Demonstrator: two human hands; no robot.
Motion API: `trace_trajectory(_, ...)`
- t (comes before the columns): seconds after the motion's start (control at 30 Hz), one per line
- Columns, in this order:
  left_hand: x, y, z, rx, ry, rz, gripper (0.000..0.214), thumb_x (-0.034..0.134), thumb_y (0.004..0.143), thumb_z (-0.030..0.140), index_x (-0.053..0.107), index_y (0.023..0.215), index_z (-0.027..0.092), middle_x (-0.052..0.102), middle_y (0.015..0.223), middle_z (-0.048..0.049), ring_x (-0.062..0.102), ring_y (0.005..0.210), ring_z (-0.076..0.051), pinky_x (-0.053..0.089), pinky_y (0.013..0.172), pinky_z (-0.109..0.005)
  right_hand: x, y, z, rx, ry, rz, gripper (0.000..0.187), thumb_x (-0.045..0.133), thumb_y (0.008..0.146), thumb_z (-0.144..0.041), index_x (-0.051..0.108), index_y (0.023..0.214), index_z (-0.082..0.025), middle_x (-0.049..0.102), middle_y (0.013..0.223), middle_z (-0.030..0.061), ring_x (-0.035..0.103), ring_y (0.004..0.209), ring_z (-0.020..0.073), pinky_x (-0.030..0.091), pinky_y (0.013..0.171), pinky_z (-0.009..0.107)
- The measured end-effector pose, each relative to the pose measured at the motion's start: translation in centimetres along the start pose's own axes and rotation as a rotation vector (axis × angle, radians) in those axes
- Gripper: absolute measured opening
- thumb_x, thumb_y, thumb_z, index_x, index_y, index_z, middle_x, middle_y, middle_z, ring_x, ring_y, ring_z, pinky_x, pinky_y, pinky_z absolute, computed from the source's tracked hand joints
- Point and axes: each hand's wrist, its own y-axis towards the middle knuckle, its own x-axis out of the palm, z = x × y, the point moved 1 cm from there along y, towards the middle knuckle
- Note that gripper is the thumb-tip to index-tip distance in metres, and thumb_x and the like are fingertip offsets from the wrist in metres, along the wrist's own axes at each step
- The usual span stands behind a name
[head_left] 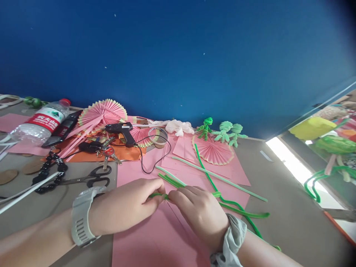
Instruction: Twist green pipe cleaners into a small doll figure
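Note:
My left hand [139, 202] and my right hand [196, 209] meet over pink paper [155, 230], fingertips almost touching. Between them both pinch a green pipe cleaner [158, 194], whose rest is largely hidden by my fingers. Several loose pipe cleaners lie around my right hand: a dark green one [208, 178] bent along its length, a pale green one [222, 176] nearly straight, and a bright green one [250, 214] reaching out to the right. Beyond stand a small twisted green pipe-cleaner figure [206, 127] and a pale green one [224, 130].
Scissors [97, 177], a bead bracelet [44, 174] and keys [109, 152] lie left of my hands. Behind them are a black glue gun [125, 131], a tape roll [158, 137], pink folded-paper fans [102, 111] and a plastic bottle [41, 122]. A blue panel [178, 63] rises at the back.

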Motion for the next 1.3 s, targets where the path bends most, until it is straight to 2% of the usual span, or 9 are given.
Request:
trace_trajectory(0.23, 0.5, -0.5, 0.5, 0.149, 0.334, 0.063, 0.014, 0.033, 0.088, 0.016, 0.046, 0.089, 0.022, 0.059, 0.076, 0.0024, 0.055, 0.066, -0.014, 0.033, 0.055, -0.026, -0.9, 0.8, 0.4, 0.369, 0.62, -0.208, 0.019, 0.038, 0.093, -0.026, 0.05, 0.079, -0.019, 0.048, 0.061, -0.0048, 0.044, 0.055, 0.0083, 0.033, 0.054, 0.02)
trace_trajectory(0.47, -0.2, -0.8, 1.0, 0.749, 0.899, 0.265, 0.022, 0.033, 0.086, 0.008, 0.051, 0.091, 0.018, 0.057, 0.069, -0.0013, 0.048, 0.062, -0.016, 0.032, 0.055, -0.031, -2.8, 1.0, 0.2, 0.475, 1.252, -0.365, 0.025, 0.042, 0.09, -0.035, 0.049, 0.076, -0.016, 0.039, 0.057, -0.0062, 0.031, 0.05, 0.0065, 0.026, 0.047, 0.019)
trace_trajectory(0.53, -0.4, -1.0, 1.2, 0.835, 0.928, 0.315, 0.024, 0.032, 0.086, 0.007, 0.051, 0.094, 0.018, 0.056, 0.066, -0.0011, 0.046, 0.06, -0.016, 0.031, 0.054, -0.031, -3.1, 0.9, -0.1, 0.48, 1.344, -0.38, 0.025, 0.044, 0.089, -0.037, 0.05, 0.076, -0.016, 0.037, 0.054, -0.007, 0.03, 0.048, 0.0062, 0.025, 0.045, 0.019)
trace_trajectory(0.6, -0.5, -1.0, 1.3, 0.77, 0.805, 0.286, 0.022, 0.033, 0.086, 0.008, 0.05, 0.096, 0.018, 0.057, 0.071, -0.0018, 0.047, 0.063, -0.016, 0.034, 0.056, -0.031, -3.1, 0.9, -0.2, 0.494, 1.34, -0.293, 0.026, 0.045, 0.089, -0.038, 0.05, 0.077, -0.016, 0.038, 0.052, -0.007, 0.032, 0.048, 0.0063, 0.027, 0.045, 0.019)
trace_trajectory(0.77, -0.5, -0.9, 1.3, 0.375, 0.255, 0.201, 0.015, 0.033, 0.092, 0.022, 0.044, 0.101, 0.021, 0.057, 0.09, -0.0008, 0.051, 0.081, -0.014, 0.038, 0.068, -0.025, -3.1, 0.8, -0.6, 0.533, 1.204, -0.102, 0.02, 0.046, 0.089, -0.035, 0.051, 0.081, -0.017, 0.055, 0.058, -0.0029, 0.045, 0.049, 0.0069, 0.037, 0.047, 0.018)
trace_trajectory(0.9, -0.8, -1.2, 1.4, 0.359, 0.11, 0.266, 0.012, 0.036, 0.091, 0.022, 0.045, 0.099, 0.022, 0.055, 0.094, 0.0005, 0.05, 0.087, -0.013, 0.036, 0.077, -0.024, -3.8, 0.7, -1.2, 0.517, 1.253, -0.055, 0.021, 0.047, 0.088, -0.036, 0.051, 0.081, -0.017, 0.062, 0.068, 0.0021, 0.059, 0.063, 0.0105, 0.048, 0.06, 0.022)
trace_trajectory(1.03, -1.0, -1.5, 1.8, 0.364, 0.027, 0.237, 0.012, 0.039, 0.09, 0.024, 0.049, 0.096, 0.022, 0.055, 0.094, 0.0003, 0.05, 0.088, -0.014, 0.036, 0.08, -0.024, -4.2, 0.4, -1.4, 0.477, 1.126, -0.056, 0.016, 0.045, 0.089, -0.03, 0.051, 0.08, -0.018, 0.06, 0.068, 0.0007, 0.06, 0.065, 0.0101, 0.049, 0.061, 0.02)
trace_trajectory(1.13, -0.8, -1.6, 2.4, 0.229, -0.08, 0.106, 0.021, 0.036, 0.09, 0.035, 0.053, 0.094, 0.022, 0.057, 0.088, -0.0001, 0.051, 0.081, -0.015, 0.038, 0.074, -0.024, -4.3, 0.1, -1.5, 0.372, 0.88, -0.059, 0.011, 0.041, 0.09, -0.022, 0.05, 0.083, -0.02, 0.06, 0.067, -0.002, 0.057, 0.058, 0.008, 0.046, 0.055, 0.017)
trace_trajectory(1.3, -0.3, -1.3, 2.5, 0.074, -0.427, -0.103, 0.04, 0.027, 0.09, 0.046, 0.056, 0.089, 0.019, 0.051, 0.076, 0.0011, 0.046, 0.069, -0.012, 0.038, 0.069, -0.022, -4.5, -0.4, -1.8, -0.015, 0.174, 0.091, 0.018, 0.037, 0.088, -0.011, 0.054, 0.089, -0.018, 0.06, 0.072, 0.0018, 0.054, 0.06, 0.0122, 0.041, 0.053, 0.023)
